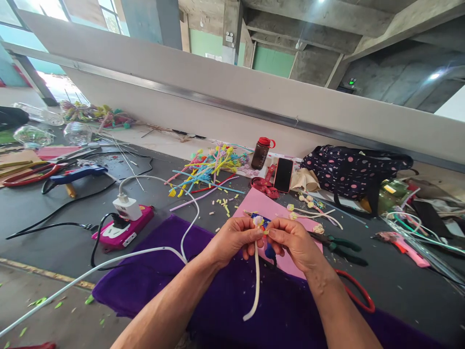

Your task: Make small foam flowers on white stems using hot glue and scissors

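Hanging down from the left hand (234, 238), a white stem (257, 281) is pinched between thumb and fingers just below a pale flower head (258, 221), which is left showing above the fingertips. By the right hand (292, 238), just beside, a small yellowish piece (266, 232) is pinched between thumb and fingers, close to the top of the stem; whether the two are joined cannot be told. Very little weight is to be expected, and the stem, slim and curved toward its loose lower end, is judged soft, pliable and unlikely to slip. The flower head is thought to be the delicate part, easily squashed, so a light hold is best taken on the stem right under it, with the lower length left free. Below the hands a purple cloth (148, 278) is spread, and just beyond them a pink sheet (259, 201) is laid. To the right of the right hand, green-handled pliers (333, 242) are placed; farther ahead of the left hand, a heap of coloured stems (218, 167) is gathered on the dark surface (410, 286).
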Tool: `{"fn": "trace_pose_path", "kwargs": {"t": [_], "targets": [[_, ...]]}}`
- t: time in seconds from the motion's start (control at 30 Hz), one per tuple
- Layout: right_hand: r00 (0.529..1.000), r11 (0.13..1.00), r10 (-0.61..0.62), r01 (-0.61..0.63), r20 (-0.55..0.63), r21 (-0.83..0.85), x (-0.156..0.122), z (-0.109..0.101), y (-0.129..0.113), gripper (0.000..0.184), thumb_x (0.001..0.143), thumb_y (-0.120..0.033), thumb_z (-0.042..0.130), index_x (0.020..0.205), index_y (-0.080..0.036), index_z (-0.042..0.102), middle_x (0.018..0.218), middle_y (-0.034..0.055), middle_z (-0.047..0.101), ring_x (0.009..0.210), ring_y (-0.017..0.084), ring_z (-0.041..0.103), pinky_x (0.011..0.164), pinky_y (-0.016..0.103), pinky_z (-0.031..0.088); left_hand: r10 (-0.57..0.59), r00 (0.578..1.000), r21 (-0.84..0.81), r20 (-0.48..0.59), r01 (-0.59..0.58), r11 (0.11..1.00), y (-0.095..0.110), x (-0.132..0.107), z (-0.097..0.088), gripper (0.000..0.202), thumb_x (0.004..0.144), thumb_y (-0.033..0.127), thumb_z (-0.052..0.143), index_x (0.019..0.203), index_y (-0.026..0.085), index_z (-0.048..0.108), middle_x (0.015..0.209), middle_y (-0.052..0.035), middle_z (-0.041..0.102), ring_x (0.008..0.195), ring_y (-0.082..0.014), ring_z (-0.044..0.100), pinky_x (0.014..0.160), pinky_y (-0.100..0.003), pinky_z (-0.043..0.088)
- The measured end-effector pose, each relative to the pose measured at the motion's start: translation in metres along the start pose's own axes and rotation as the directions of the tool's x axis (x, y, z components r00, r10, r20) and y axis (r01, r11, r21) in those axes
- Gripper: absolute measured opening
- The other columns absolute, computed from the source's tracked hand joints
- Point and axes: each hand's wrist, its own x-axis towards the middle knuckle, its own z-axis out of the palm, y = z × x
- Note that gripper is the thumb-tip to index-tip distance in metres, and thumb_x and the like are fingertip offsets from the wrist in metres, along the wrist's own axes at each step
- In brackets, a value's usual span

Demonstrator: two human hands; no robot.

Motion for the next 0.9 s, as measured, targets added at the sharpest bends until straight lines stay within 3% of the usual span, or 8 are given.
{"fn": "trace_pose_path", "kwargs": {"t": [0.2,0.43,0.9], "targets": [[1.0,0.999,0.012,-0.012,-0.005,0.03,0.0,-0.001,0.002,0.016,0.074,-0.027,0.067,0.07,-0.013,0.06,0.051,-0.0033,0.054,0.038,0.005,0.045,0.038,0.017,0.03,-0.002,1.0,0.011,0.003,0.002,1.0,0.0,0.001,-0.001,0.026,0.073,0.037,0.066,0.071,0.012,0.059,0.06,-0.0006,0.061,0.04,-0.0043,0.048,0.036,-0.014,0.038],[0.997,0.968,0.044,-0.058,0.065,0.243,0.006,0.004,0.012,0.022,0.071,-0.031,0.072,0.069,-0.013,0.06,0.054,-0.0028,0.055,0.037,0.003,0.042,0.035,0.016,0.025,-0.012,1.0,-0.059,0.003,0.012,0.998,-0.002,0.003,-0.005,0.024,0.072,0.033,0.067,0.072,0.011,0.06,0.058,-0.0006,0.06,0.037,-0.0038,0.047,0.034,-0.014,0.037],[0.989,0.949,0.025,-0.07,0.147,0.309,0.01,-0.002,0.019,0.02,0.071,-0.027,0.072,0.067,-0.012,0.06,0.053,-0.0019,0.056,0.035,0.002,0.042,0.034,0.015,0.022,-0.018,0.999,-0.091,0.05,0.022,0.996,-0.002,0.001,-0.005,0.024,0.071,0.033,0.069,0.071,0.01,0.06,0.057,0.0001,0.059,0.037,-0.0033,0.046,0.035,-0.013,0.038]]}}
